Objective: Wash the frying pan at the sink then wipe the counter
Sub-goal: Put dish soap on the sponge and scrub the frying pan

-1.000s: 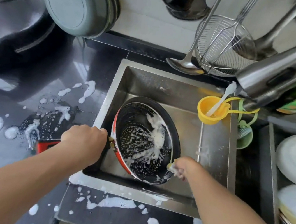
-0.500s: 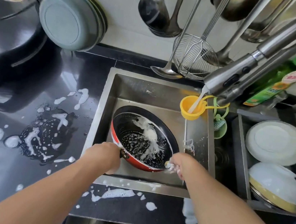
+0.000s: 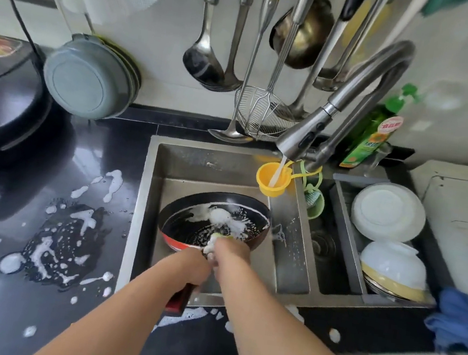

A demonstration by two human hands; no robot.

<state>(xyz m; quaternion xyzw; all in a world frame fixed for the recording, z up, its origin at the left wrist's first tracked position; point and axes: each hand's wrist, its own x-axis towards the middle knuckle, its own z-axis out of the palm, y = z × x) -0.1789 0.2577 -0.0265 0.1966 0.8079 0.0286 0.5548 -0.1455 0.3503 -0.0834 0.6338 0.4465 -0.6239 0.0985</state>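
A frying pan [image 3: 190, 225], black inside and red outside, sits tilted in the steel sink [image 3: 147, 195] with white foam across its inside. My left hand [image 3: 185, 269] grips the pan's red handle near the sink's front edge. My right hand [image 3: 229, 251] is closed on a soapy yellow-green sponge [image 3: 220, 236] pressed against the pan's near inner rim. The black counter [image 3: 15, 312] to the left carries splashes and puddles of white foam [image 3: 60, 246].
The tap [image 3: 306, 139] runs water into a yellow funnel [image 3: 271, 179] at the sink's back right. Ladles and a wire skimmer [image 3: 261, 115] hang above. White bowls [image 3: 389, 212] fill the right rack. A blue cloth [image 3: 457, 323] lies far right; a black cooker [image 3: 2, 117] and grey plates [image 3: 87, 80] stand left.
The pan has tipped flatter and its handle has swung toward me. My right hand moved left from the pan's right rim to its near rim, close beside my left hand. The view pulled back.
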